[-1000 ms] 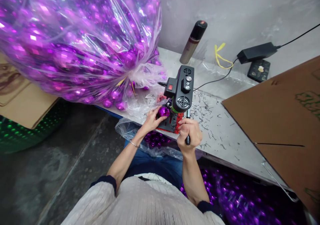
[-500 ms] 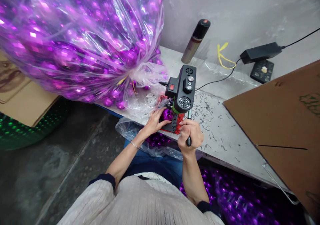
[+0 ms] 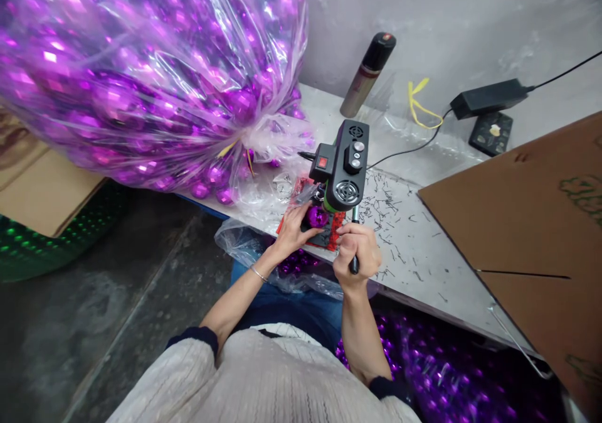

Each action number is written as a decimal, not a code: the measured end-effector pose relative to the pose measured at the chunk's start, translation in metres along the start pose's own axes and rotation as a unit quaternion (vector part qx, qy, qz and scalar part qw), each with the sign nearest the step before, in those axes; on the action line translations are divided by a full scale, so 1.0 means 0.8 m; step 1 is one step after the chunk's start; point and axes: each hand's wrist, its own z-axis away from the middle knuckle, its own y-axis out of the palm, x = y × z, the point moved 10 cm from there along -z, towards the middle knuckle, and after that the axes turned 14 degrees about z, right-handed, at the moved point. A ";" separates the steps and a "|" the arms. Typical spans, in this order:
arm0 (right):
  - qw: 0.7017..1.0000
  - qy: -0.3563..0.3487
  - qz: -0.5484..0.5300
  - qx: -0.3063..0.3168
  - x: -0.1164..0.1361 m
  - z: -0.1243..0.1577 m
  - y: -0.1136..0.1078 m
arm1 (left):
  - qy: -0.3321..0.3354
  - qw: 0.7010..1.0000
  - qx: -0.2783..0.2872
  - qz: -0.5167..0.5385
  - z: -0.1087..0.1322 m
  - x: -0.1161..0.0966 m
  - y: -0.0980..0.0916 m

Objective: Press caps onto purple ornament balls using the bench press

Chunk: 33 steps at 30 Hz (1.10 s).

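A shiny purple bauble point(image 3: 316, 216) lies under the black head of a small bench press machine point(image 3: 348, 165). My left hand point(image 3: 295, 228) curves around the bauble's left side, thumb along its near edge and fingers partly behind it. With its fingers wrapped round, my right hand point(image 3: 358, 248) grips the black-ended lever point(image 3: 355, 263) at the machine's right front. The machine stands on a red and dark base point(image 3: 335, 235) at the table's front edge. Its head hides the top of the bauble.
A big clear bag of purple baubles point(image 3: 188, 96) fills the left. Behind stand a spray can point(image 3: 367, 74) and a power adapter point(image 3: 491, 98). Small dark wire bits point(image 3: 399, 222) litter the table. A cardboard box point(image 3: 527, 222) is at right; more purple baubles point(image 3: 437, 373) lie below.
The bauble sits slightly nearer and shows more fully beside my left fingers. More of the red base shows on the left. My right hand stays on the lever.
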 end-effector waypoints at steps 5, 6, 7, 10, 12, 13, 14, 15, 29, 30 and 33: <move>1.000 0.006 -0.004 -0.011 -0.002 0.003 0.000 | -0.011 1.000 -0.018 0.019 0.003 0.009 0.001; 1.000 0.007 -0.004 -0.012 -0.002 0.004 0.001 | -0.014 0.999 -0.021 0.021 0.003 0.010 0.001; 1.000 0.008 -0.004 -0.012 -0.003 0.005 0.001 | -0.018 0.999 -0.022 0.022 0.003 0.011 0.002; 1.000 0.008 -0.004 -0.011 -0.004 0.011 0.003 | -0.037 0.999 -0.024 0.020 0.002 0.015 0.002; 1.000 0.009 -0.006 -0.013 -0.006 0.016 0.005 | -0.041 0.999 -0.026 0.022 0.002 0.015 0.002; 1.000 0.008 -0.006 -0.015 -0.007 0.018 0.006 | -0.040 0.999 -0.026 0.024 0.003 0.014 0.002; 1.000 0.008 -0.006 -0.017 -0.008 0.021 0.007 | -0.039 0.999 -0.026 0.025 0.003 0.014 0.002; 1.000 0.006 -0.007 -0.021 -0.010 0.023 0.008 | -0.039 0.999 -0.026 0.026 0.003 0.013 0.002; 0.995 0.014 -0.009 -0.094 -0.021 0.049 0.017 | -0.042 0.999 -0.025 0.022 0.002 0.013 0.002; 0.995 0.014 -0.011 -0.095 -0.021 0.049 0.018 | -0.043 0.999 -0.024 0.022 0.002 0.013 0.002; 0.995 0.012 -0.015 -0.097 -0.020 0.049 0.018 | -0.042 0.999 -0.023 0.024 0.002 0.013 0.002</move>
